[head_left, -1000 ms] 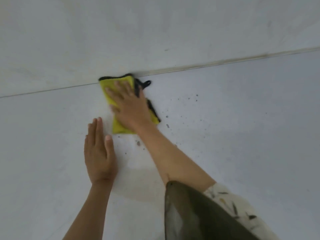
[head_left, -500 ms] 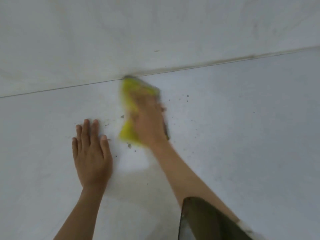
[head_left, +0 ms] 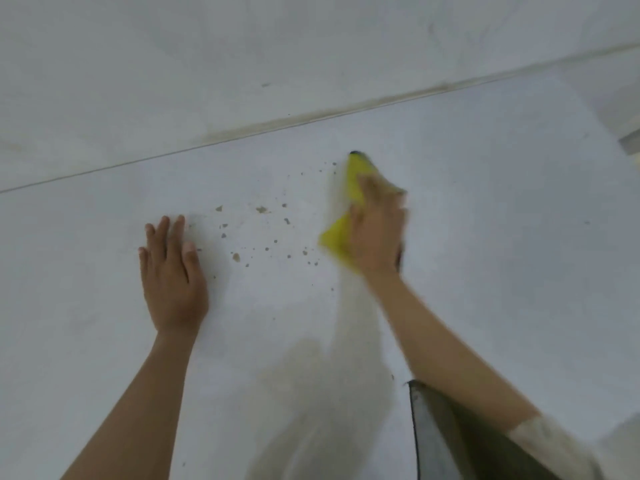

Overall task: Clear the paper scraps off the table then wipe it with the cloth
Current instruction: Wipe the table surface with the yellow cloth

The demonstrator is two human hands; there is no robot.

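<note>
Wiping under way with no paper scraps in sight: right hand (head_left: 377,230) pressing yellow cloth (head_left: 336,239) onto worktop (head_left: 502,244) under flat, blurred fingers (head_left: 372,188), left hand (head_left: 171,271) resting flat and empty, crumbs (head_left: 262,209) between them still to clear.

free: table (head_left: 502,289) right of cloth (head_left: 337,237) | obstacles: left hand (head_left: 173,282) flat on table; wall (head_left: 242,46) behind

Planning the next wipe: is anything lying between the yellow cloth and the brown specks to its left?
Nothing visible. Bare table separates the cloth, under the right hand, from the specks; the left hand rests flat beyond them.
</note>
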